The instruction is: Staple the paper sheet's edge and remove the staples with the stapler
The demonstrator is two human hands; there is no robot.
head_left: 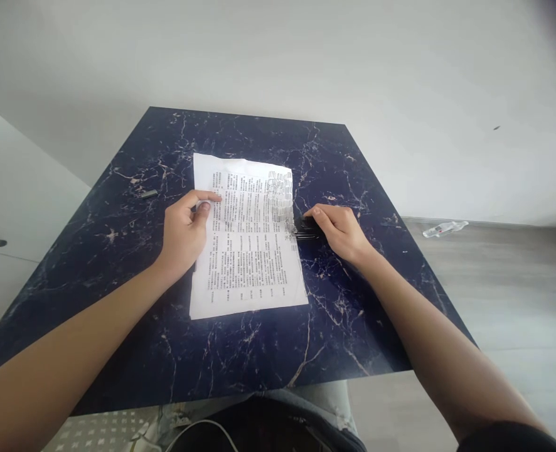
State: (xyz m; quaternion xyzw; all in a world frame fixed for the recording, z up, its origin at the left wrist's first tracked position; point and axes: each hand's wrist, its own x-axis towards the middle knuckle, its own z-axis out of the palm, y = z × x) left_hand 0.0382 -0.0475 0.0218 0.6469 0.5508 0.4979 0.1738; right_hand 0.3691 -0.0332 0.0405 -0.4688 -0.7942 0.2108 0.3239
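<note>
A printed white paper sheet [247, 245] lies on the dark blue marble-pattern table [240, 358]. My left hand [186, 229] rests on the sheet's left edge, thumb and forefinger pinched on the paper. My right hand [339, 229] is at the sheet's right edge, fingers closed over a small black object [306, 227] that looks like a stapler, pressed against the paper's edge.
A small grey object [149, 194] lies on the table to the left of the paper. A clear plastic bottle [443, 228] lies on the grey floor at the right. A white wall stands behind the table, a white cabinet at the left.
</note>
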